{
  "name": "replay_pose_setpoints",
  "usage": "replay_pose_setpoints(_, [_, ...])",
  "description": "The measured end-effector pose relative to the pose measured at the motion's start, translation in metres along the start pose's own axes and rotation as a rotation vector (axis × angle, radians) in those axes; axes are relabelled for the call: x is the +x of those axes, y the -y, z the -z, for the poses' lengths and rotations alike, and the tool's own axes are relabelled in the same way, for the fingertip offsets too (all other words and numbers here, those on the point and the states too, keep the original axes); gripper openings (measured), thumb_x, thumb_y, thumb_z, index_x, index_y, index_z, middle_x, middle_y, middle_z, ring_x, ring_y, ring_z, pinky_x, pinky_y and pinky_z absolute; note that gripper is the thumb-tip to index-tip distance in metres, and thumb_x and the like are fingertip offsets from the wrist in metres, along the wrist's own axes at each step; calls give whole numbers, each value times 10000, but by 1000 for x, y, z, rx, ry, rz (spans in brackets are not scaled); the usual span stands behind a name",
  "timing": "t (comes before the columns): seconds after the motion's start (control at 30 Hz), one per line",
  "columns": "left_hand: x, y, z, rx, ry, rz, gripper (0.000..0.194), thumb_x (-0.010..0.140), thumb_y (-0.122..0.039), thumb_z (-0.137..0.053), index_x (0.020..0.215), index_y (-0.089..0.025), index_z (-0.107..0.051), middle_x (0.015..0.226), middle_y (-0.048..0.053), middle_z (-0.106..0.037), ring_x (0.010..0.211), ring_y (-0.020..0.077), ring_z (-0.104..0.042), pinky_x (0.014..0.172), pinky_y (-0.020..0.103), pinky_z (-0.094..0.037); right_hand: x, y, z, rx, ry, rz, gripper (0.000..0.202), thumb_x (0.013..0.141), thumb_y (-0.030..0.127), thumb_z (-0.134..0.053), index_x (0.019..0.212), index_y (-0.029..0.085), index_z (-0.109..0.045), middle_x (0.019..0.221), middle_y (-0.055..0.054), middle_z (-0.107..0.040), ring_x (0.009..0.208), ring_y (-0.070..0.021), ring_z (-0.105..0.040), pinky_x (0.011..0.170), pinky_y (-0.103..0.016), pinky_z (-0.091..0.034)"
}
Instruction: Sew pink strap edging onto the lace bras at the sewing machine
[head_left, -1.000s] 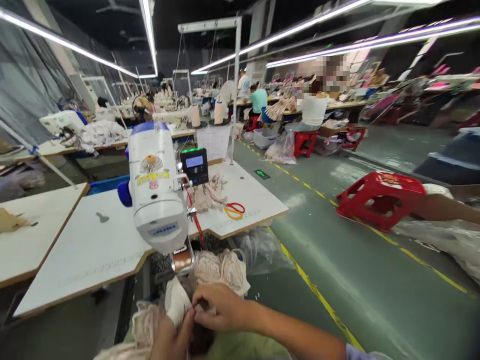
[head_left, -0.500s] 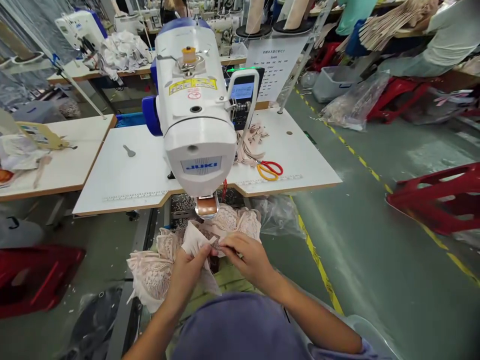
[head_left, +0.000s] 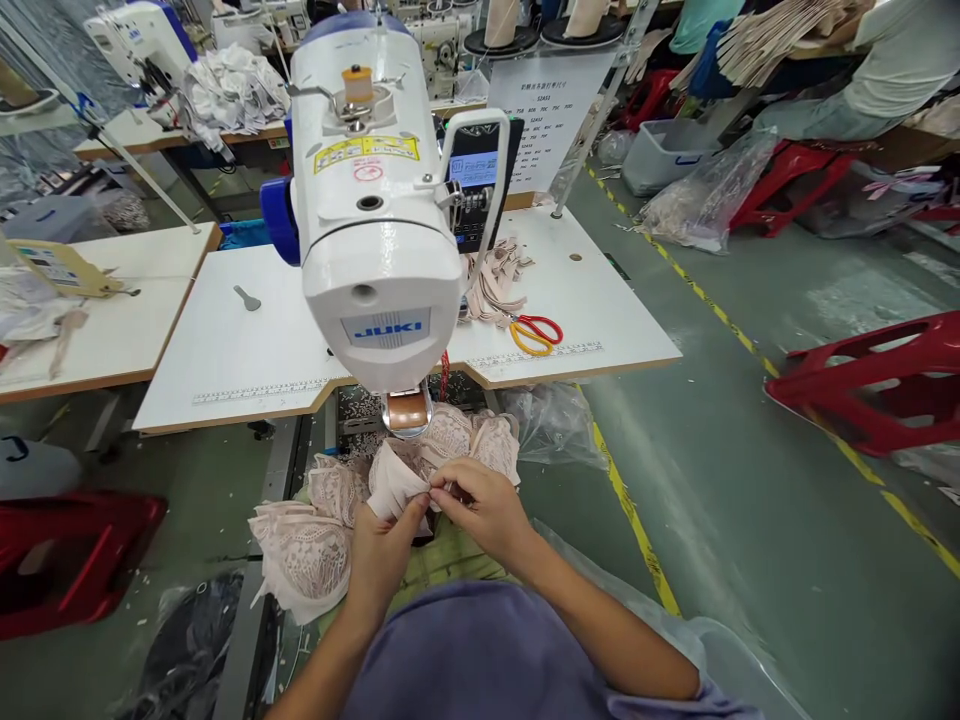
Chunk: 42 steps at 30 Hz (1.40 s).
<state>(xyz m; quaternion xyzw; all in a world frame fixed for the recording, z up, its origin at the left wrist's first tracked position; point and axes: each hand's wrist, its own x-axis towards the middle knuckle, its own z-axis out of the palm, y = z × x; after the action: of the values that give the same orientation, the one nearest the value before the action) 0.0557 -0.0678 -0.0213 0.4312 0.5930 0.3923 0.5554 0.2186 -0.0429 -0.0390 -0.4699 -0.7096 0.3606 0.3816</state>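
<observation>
My left hand (head_left: 386, 545) is closed on a pale pink bra piece (head_left: 394, 480), its thumb pressed against the edge of the cloth. Fingers pinched, my right hand (head_left: 480, 505) grips the same piece at its right edge, touching my left thumb. More lace bra cups (head_left: 304, 550) lie in a heap to the left of my hands. Other lace cups (head_left: 491, 442) sit just behind them, below the sewing machine (head_left: 382, 290). The machine's lower head, with a metal finger guard (head_left: 407, 412), hangs right above the piece.
Red-and-yellow scissors (head_left: 536, 333) lie on the white table (head_left: 615, 330) beside a bundle of pink straps (head_left: 499, 280). A small grey tool (head_left: 247, 299) rests on the left side. Red stools (head_left: 870, 385) stand on the floor, and co-workers sit at the upper right.
The bra piece has turned and folded between my hands, and its loose lower end no longer hangs below them. My hands have stayed close together. The view has shifted slightly.
</observation>
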Motion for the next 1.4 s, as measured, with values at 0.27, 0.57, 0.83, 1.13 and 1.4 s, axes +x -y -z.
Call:
replay_pose_setpoints(0.27, [0,-3,5,231,95,-103,258,799,-361,-662,705,-123,-697,633,29,-640,606,160,-551,545,241,-420,6,-2,19,-30,210,93,104,749,97,-574,731,198,-584,747,12,-587,631,-100,-534,588,-204,-391])
replay_pose_setpoints(0.57, [7,0,10,106,179,-79,257,802,-368,-674,715,-126,-683,633,28,-645,600,146,-555,572,240,-443,6,-5,15,80,242,23,77,771,126,-574,793,196,-594,784,13,-587,634,-93,-523,593,-203,-387])
replay_pose_setpoints(0.83, [7,0,10,111,220,-6,264,839,-383,-647,761,-130,-655,640,-5,-586,610,115,-498,570,212,-403,4,-1,16,23,204,-71,77,740,112,-611,733,185,-588,670,42,-504,598,-92,-460,561,-208,-321])
replay_pose_setpoints(1.13, [7,0,7,121,204,-24,272,863,-389,-623,810,-127,-673,711,15,-632,675,134,-538,614,217,-433,6,6,20,-5,213,-114,76,786,129,-625,729,179,-629,664,36,-526,604,-92,-468,569,-219,-319])
replay_pose_setpoints(1.4, [12,-20,18,291,251,-57,284,886,-411,-566,805,-145,-626,669,-16,-547,642,125,-460,602,224,-391,9,4,38,153,314,-248,142,857,186,-549,914,206,-677,886,-1,-667,712,-117,-547,632,-227,-389])
